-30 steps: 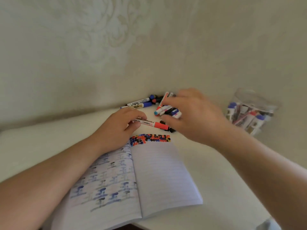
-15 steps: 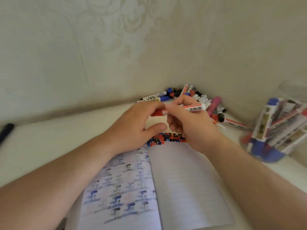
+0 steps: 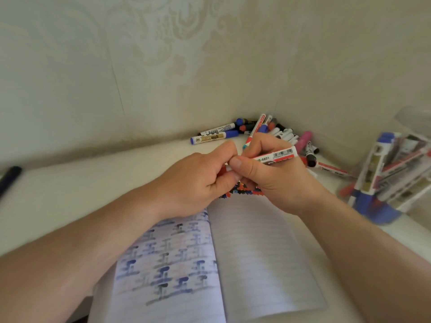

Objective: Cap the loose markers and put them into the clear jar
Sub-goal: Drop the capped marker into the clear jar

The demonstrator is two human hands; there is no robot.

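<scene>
Our right hand (image 3: 275,176) gripping a red-and-white marker (image 3: 276,156) above the notebook (image 3: 256,252), our left hand (image 3: 198,183) pinching its red end, loose markers (image 3: 279,132) in the corner, jar (image 3: 394,173) at right.

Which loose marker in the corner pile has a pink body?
The pink marker at the pile's right side, beyond the right hand; the others are white, black, blue or red.

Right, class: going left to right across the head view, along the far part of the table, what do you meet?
dark pen at the left edge → gold-labelled blue-capped marker → left hand → right hand holding the red-and-white marker → pink marker → clear jar of markers
</scene>
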